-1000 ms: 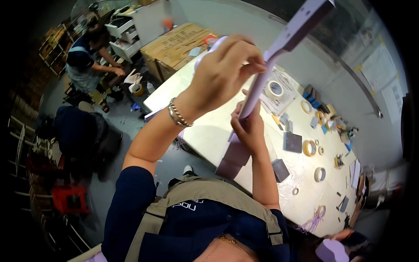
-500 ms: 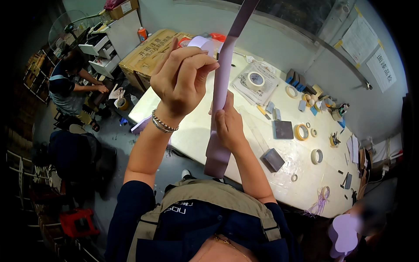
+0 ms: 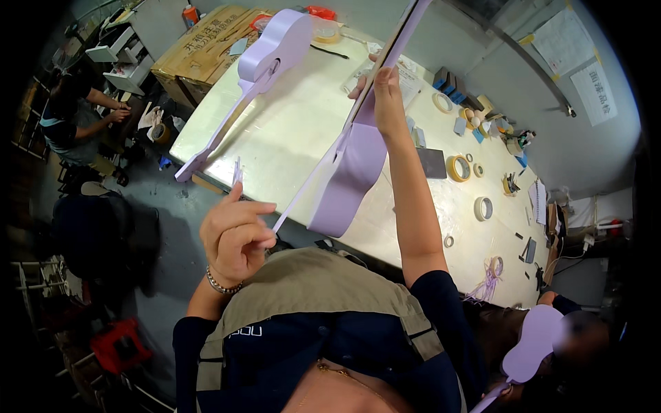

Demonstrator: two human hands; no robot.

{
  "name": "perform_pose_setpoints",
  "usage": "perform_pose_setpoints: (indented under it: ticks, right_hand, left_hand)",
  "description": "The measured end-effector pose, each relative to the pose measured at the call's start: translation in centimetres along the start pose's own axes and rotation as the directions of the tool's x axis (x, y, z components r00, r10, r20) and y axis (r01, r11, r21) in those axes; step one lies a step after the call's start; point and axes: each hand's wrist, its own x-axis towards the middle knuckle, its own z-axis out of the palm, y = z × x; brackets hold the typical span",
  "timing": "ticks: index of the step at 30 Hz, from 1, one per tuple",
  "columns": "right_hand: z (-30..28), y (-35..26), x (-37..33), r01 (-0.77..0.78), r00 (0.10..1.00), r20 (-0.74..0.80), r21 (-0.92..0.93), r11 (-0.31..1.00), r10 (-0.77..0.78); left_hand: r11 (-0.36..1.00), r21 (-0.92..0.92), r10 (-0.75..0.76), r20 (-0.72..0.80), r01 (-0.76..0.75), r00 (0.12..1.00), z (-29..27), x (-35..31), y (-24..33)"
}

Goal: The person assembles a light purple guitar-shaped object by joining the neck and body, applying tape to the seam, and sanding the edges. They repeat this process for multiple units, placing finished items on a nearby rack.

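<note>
A light purple ukulele [image 3: 354,172] hangs tilted in front of me over the table's near edge. Its neck points up and away, and my right hand [image 3: 387,103] is wrapped around it. Lower left, my left hand [image 3: 237,237] pinches the end of a thin purple strip of tape [image 3: 296,199]. That strip stretches taut up to the ukulele, where the neck joins the body. Another short purple strip [image 3: 238,171] stands up at my left index fingertip. A second purple ukulele [image 3: 279,51] lies on the table [image 3: 275,158] at the far left.
Sanding blocks, tape rolls [image 3: 458,167] and a dark grey block [image 3: 432,164] lie along the table's right. A cardboard box [image 3: 206,48] stands far left. One person [image 3: 79,117] works at left; another at lower right is beside a purple ukulele [image 3: 533,344].
My left hand has moved down and left from beside the neck, drawing out the strip. The ukulele has turned from edge-on, and the second ukulele now shows.
</note>
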Motion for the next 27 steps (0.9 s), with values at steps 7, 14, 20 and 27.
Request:
perform_pose_setpoints:
  ticks: [7,14,20,27]
  right_hand:
    - [-2.1,0.0,1.9,-0.051,0.998,-0.044,-0.143,0.988,0.045]
    - [-3.4,-3.0,1.8,-0.191,0.918,0.366,0.07,0.979,0.152]
    - [-4.9,-2.4,2.3,-0.218,0.719,0.695,0.177,0.96,0.035]
    - [-6.7,-1.1,3.0,-0.312,0.566,0.815,0.354,0.881,-0.126]
  left_hand:
    - [0.928,-0.222,-0.349,-0.243,0.299,0.905,-1.6,-8.5,-0.8]
    - [0.312,-0.793,-0.949,-0.228,0.523,0.219,-1.6,-13.9,-4.6]
    - [0.506,-0.796,-0.857,-0.42,0.332,0.298,-7.6,-11.0,-9.7]
    - [0.577,-0.817,-0.673,-0.463,0.018,0.577,-36.5,-10.3,-19.8]
